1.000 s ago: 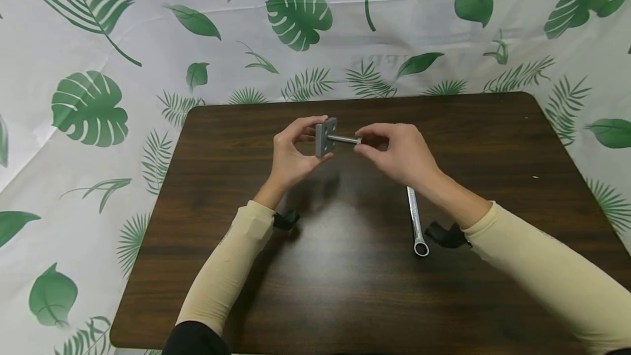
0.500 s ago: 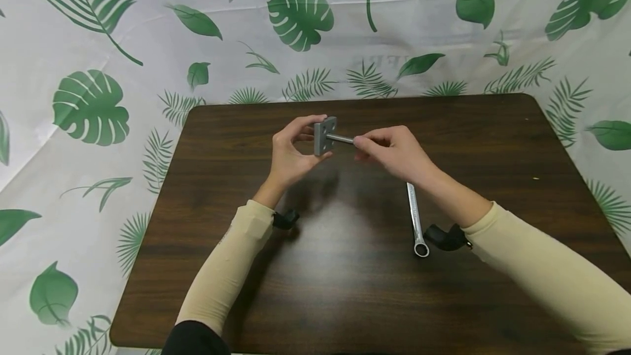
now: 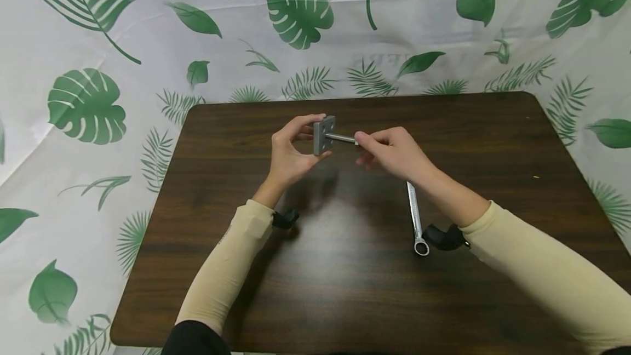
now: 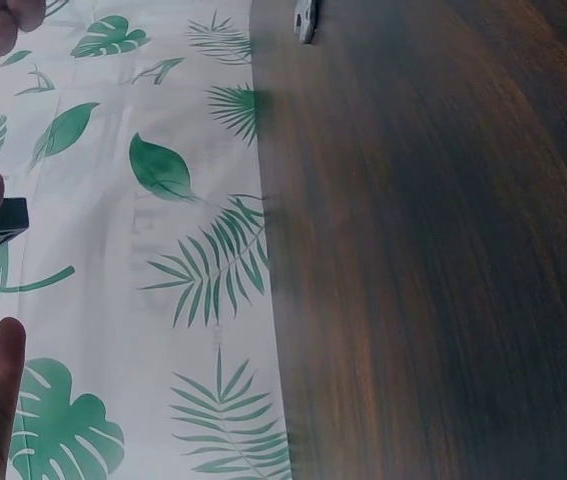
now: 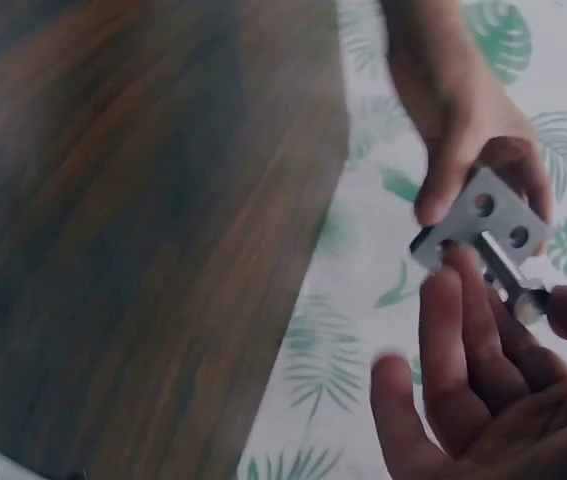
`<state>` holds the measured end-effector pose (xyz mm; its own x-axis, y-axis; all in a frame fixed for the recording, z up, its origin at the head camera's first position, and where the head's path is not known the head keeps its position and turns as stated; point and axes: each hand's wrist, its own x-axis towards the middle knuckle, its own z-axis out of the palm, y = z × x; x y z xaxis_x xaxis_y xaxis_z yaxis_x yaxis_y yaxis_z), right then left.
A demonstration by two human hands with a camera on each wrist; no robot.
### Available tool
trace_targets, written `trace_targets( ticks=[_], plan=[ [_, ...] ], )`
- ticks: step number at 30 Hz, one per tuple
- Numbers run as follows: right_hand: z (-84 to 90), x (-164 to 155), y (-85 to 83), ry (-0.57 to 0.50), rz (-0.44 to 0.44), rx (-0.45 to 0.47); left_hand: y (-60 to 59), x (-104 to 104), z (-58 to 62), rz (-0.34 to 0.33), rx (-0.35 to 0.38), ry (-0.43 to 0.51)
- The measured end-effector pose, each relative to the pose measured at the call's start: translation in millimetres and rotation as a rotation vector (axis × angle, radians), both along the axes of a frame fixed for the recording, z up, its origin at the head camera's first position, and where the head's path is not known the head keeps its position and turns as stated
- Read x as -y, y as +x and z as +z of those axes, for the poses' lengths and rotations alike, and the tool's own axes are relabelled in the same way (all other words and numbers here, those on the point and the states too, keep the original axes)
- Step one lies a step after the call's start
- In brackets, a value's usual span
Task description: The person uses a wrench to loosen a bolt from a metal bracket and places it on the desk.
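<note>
My left hand [image 3: 290,156] holds a grey square metal plate [image 3: 323,136] with several holes, between thumb and fingertips, upright above the table. A silver bolt [image 3: 340,137] sticks out of the plate's face toward the right. At its outer end, my right hand [image 3: 400,152] pinches the bolt. In the right wrist view the thumb touches the round bolt head [image 5: 530,303], while the other fingers reach along the shank toward the plate [image 5: 500,219]. Only the plate's dark edge [image 4: 9,218] shows in the left wrist view. What lies behind the plate is hidden.
On the dark wooden table [image 3: 305,289] a combination wrench [image 3: 415,218] lies lengthwise, below the right forearm. Its upper end is hidden by that arm. A small yellowish scrap [image 3: 535,177] lies farther right. Behind the table hangs a white leaf-print cloth [image 3: 222,59].
The right fingers have shifted round the bolt end: the thumb has come over its near side and the other fingers have dropped lower. The left hand and plate stay nearly in place.
</note>
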<state>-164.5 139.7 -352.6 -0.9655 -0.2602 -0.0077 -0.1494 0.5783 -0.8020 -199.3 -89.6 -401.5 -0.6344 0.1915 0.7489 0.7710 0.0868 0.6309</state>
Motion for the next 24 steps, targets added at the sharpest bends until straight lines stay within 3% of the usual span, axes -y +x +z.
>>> trace_targets(
  ticks=[1, 3, 5, 8, 10, 12, 16, 18, 19, 21, 24],
  plan=[
    [1.7, 0.3, -0.6, -0.031, 0.002, 0.061, -0.2, 0.0, 0.3, 0.0, 0.001, 0.001],
    [2.1, 1.1, -0.4, -0.032, 0.004, 0.035, -0.1, 0.0, 0.3, 0.0, 0.003, -0.001],
    [0.8, 1.4, 1.2, 0.088, 0.04, -0.183, 0.0, 0.0, 0.1, 0.001, 0.005, -0.006],
    [-3.3, 1.5, 3.1, 0.321, 0.061, -0.613, 0.0, 0.1, -0.3, 0.004, 0.008, -0.007],
    [-5.0, 1.6, 3.2, 0.375, 0.056, -0.746, -0.1, 0.4, -0.6, 0.007, 0.008, -0.006],
    [-4.9, 1.9, 2.8, 0.307, 0.037, -0.64, -0.3, 0.7, -0.3, 0.006, 0.006, -0.002],
    [-0.2, 1.8, -0.1, 0.027, -0.007, -0.111, -0.1, 0.7, 0.6, 0.001, 0.002, 0.004],
    [2.1, 1.8, -2.0, -0.071, -0.018, 0.078, -0.1, 1.1, 0.9, 0.0, 0.005, 0.008],
    [2.5, 1.9, -2.5, -0.086, -0.015, 0.099, 0.0, 1.3, 0.9, -0.001, 0.005, 0.008],
    [1.8, 2.7, -1.9, -0.044, 0.003, 0.003, 0.1, 1.7, 1.0, -0.002, 0.007, 0.003],
    [-2.2, 3.1, -0.2, 0.208, 0.081, -0.435, 0.0, 1.8, 0.8, 0.002, 0.01, -0.006]
  ],
)
